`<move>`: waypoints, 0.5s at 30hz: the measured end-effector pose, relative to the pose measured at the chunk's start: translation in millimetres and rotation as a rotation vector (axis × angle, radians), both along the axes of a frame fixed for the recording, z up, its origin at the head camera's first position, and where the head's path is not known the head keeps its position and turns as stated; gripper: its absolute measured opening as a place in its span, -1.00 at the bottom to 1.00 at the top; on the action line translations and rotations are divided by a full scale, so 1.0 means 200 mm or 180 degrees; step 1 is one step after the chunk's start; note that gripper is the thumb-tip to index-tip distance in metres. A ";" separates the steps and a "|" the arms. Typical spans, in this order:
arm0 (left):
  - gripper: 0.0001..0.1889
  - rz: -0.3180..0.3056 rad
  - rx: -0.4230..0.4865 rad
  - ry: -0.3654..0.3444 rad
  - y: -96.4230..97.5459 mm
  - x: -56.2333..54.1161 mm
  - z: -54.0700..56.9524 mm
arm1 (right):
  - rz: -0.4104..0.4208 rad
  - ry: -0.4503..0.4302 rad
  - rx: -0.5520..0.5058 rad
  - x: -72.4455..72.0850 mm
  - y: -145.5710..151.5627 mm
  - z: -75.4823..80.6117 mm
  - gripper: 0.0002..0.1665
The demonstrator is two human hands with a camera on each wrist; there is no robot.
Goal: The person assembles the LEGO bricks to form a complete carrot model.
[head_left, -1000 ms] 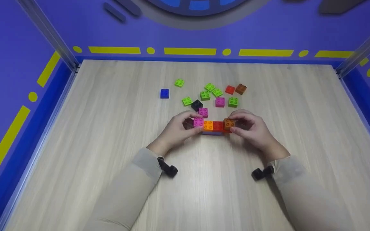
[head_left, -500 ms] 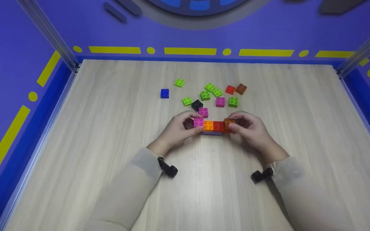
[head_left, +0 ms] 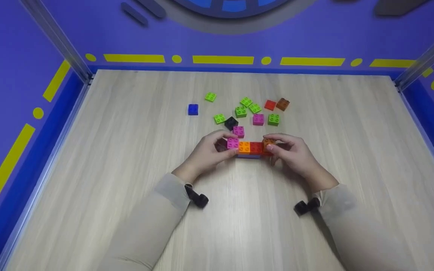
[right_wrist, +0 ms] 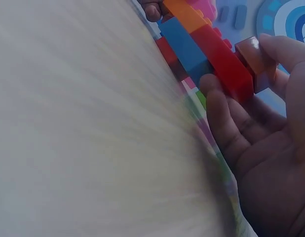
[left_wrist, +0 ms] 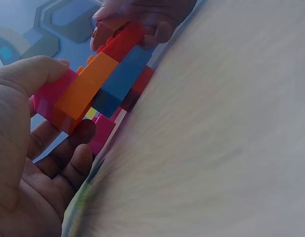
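Note:
A brick build stands in the middle of the table. Its lowest red brick (left_wrist: 138, 88) carries a blue brick (right_wrist: 186, 48), and over that an orange brick (head_left: 244, 147) and a red brick (head_left: 255, 147) lie end to end. On the left end sits a pink brick (head_left: 233, 143), pinched between thumb and fingers of my left hand (head_left: 208, 152). My right hand (head_left: 298, 154) pinches a brown brick (right_wrist: 256, 63) at the right end, thumb on its near side. That brick looks slightly askew on the red one in the right wrist view. Other right fingers curl below the red brick's overhang.
Just behind the build lie a loose pink brick (head_left: 238, 131) and a black brick (head_left: 231, 123). Farther back are several green bricks (head_left: 240, 111), another pink brick (head_left: 258, 119), a red brick (head_left: 270, 105) and a brown brick (head_left: 283, 104). A blue brick (head_left: 193, 109) lies to their left.
My right thumb and fingers have shifted a little left over the brown brick, and a right fingertip now shows below the build's right end. The left hand and the build have stayed put.

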State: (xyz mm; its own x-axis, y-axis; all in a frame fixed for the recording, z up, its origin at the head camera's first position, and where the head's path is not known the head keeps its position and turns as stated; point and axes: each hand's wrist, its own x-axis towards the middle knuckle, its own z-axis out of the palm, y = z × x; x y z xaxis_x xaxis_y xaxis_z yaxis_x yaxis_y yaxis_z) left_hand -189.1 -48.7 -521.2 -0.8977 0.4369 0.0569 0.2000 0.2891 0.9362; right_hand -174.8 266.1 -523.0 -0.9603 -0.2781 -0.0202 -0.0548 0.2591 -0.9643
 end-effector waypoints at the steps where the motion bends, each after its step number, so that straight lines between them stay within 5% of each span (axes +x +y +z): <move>1: -0.56 0.0001 0.0003 -0.0001 0.00 0.00 0.00 | 0.0000 -0.0013 -0.0016 0.00 0.00 0.00 -0.53; 15: -0.56 -0.0002 0.0039 0.0015 0.00 0.00 0.00 | -0.0082 -0.0254 -0.0144 0.01 -0.01 0.03 -0.50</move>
